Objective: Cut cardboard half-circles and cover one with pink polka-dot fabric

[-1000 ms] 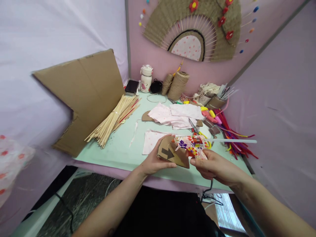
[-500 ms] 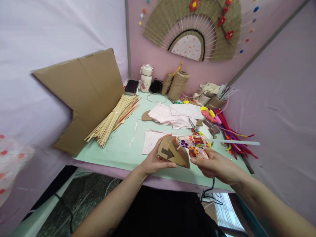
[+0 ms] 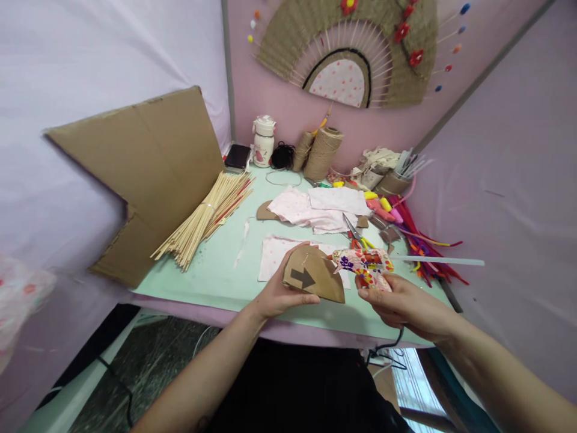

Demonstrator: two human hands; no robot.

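Observation:
My left hand grips a cardboard half-disc printed with a dark arrow, thumb along its lower edge. In my right hand is a glue gun wrapped in flowered cloth. A long clear glue stick sticks out of its back, and its tip is at the half-disc's upper right edge. Thin glue strands show on the cardboard near its top. Behind the half-disc a dotted cloth piece lies flat on the table.
Bundled bamboo sticks lie by a large cardboard sheet at left. Scissors, pink cloth and coloured pipe cleaners lie behind and right. Twine rolls and a white bottle stand at the back.
My right hand has moved the glue gun slightly right, uncovering more of the half-disc's upper face. The half-disc is tilted a little differently in my left hand. The view has shifted slightly.

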